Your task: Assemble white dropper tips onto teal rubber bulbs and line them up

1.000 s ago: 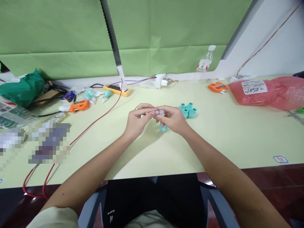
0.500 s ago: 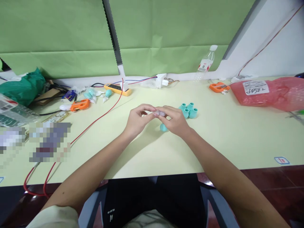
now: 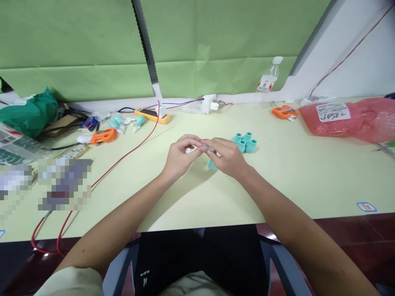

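My left hand [image 3: 178,157] and my right hand [image 3: 227,157] meet above the middle of the pale yellow table [image 3: 277,181]. Both pinch one small clear plastic piece [image 3: 206,146] between their fingertips; its exact form is too small to tell. A teal cap-like part [image 3: 211,165] lies on the table just under my right hand, partly hidden by it. A cluster of several teal cylindrical parts [image 3: 246,142] stands a little right of my right hand.
A red wire [image 3: 123,158] runs from the back wall across the left of the table. At the back lie a yellow meter [image 3: 152,115], a white plug block [image 3: 209,103], a water bottle [image 3: 268,81] and two orange tools [image 3: 103,136] [image 3: 285,111]. A pink bag [image 3: 354,119] fills the far right, a green bag [image 3: 29,113] the far left.
Both hands stay together at the same spot. My right hand has lowered slightly and its fingers have turned over the clear piece, covering it more.
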`<state>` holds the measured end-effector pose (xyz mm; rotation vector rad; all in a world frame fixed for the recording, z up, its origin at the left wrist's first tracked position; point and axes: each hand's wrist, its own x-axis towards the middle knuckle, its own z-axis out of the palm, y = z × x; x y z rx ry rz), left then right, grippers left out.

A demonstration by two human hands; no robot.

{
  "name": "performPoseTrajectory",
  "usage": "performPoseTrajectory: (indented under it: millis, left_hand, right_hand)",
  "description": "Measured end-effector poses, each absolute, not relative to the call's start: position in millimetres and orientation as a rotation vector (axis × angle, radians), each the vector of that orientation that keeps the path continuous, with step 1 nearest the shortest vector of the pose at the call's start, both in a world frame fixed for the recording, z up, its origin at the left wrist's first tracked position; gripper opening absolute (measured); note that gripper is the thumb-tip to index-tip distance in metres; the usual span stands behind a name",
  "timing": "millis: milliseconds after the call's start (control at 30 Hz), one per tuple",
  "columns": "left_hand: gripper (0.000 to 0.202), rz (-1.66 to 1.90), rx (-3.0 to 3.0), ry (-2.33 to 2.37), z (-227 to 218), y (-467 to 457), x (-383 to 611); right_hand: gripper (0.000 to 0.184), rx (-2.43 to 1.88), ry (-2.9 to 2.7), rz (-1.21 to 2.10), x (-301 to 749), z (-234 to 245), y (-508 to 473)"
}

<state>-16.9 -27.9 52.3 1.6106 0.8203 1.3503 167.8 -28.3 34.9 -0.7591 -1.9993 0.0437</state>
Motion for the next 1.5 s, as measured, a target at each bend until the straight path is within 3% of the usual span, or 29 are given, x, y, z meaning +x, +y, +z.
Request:
performPoseTrajectory:
  millis: [367, 900, 1167, 1367, 1500]
  left_hand:
    - [0.017, 1.319, 1.56, 0.719, 57.7, -29.4, -18.5]
    - [0.023, 1.307, 1.523, 0.695, 54.4, -29.7, -16.3]
    - [0.025, 1.264, 1.518, 0.64, 62.6, -32.7, -19.0]
    - [0.028, 1.311, 1.436, 0.697, 66.1, -37.9, -16.3]
    - [0.025, 1.281, 1.444, 0.689, 66.9, -36.1, -18.4]
  right_hand:
    - [0.02, -0.785, -1.908, 0.22, 162.9, 36.7, -33.7]
    - [0.02, -0.814, -1.928, 0.052, 158.1, 36.7, -37.1]
    - [0.018, -0.822, -1.824, 0.322, 157.0, 39.2, -42.7]
    - [0.035, -0.825, -1.567, 0.867, 155.7, 46.4, -41.8]
    - [0.041, -0.715, -1.552, 0.958, 158.9, 55.9, -36.9]
